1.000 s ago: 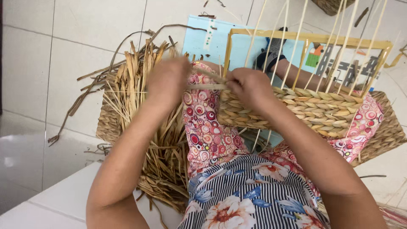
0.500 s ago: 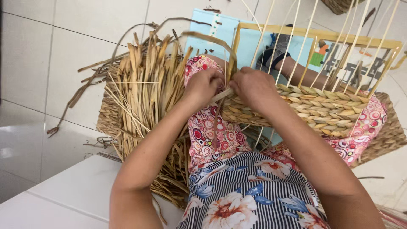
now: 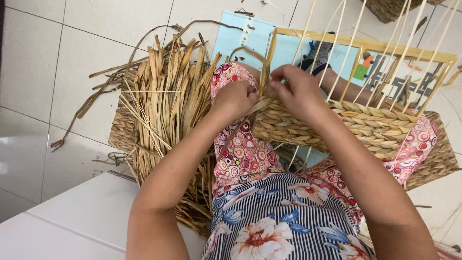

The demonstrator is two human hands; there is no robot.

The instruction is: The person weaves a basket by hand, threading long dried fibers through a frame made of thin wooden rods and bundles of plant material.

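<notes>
Both hands work at the left corner post of the half-woven basket (image 3: 365, 127). The left hand (image 3: 234, 98) is closed, pinching a flat straw strand (image 3: 260, 104) whose long axis runs left-to-right between the 2 hands. The right hand (image 3: 298, 89), fingers curled, grips the same strand's far end beside the post. A dried straw bundle (image 3: 166, 110) lies left.

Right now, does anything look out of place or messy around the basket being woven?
Mostly no. Loose dried strands stray from the straw bundle onto the floor tiles. The half-woven basket under both hands looks even.
</notes>
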